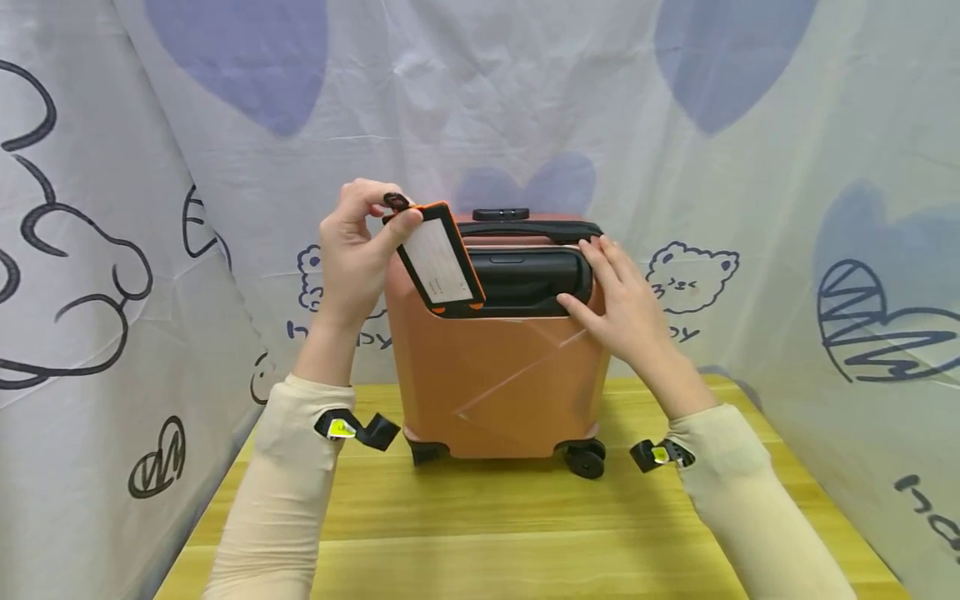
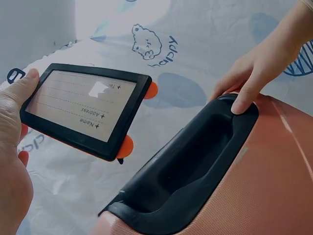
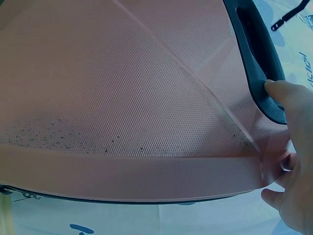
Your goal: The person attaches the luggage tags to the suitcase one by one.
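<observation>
My left hand (image 1: 356, 250) pinches one end of a luggage tag (image 1: 438, 260) between thumb and fingers. The tag has a black frame, orange edges and a pale card with printed lines such as Name and Address, readable in the left wrist view. It is held tilted before the left part of an orange-pink suitcase (image 1: 502, 383), which stands upright on its wheels. At the suitcase's upper right corner, my right hand (image 1: 626, 304) grips the edge, thumb on the black recessed panel (image 2: 195, 156) and fingers over the top and side.
A wooden table (image 1: 517, 533) bears the suitcase. A black carry handle (image 1: 540, 231) and a small combination lock (image 1: 501, 214) sit along its top. White printed cloth (image 1: 465, 92) hangs behind and on both sides. A dark strip (image 3: 293, 13) shows in the right wrist view.
</observation>
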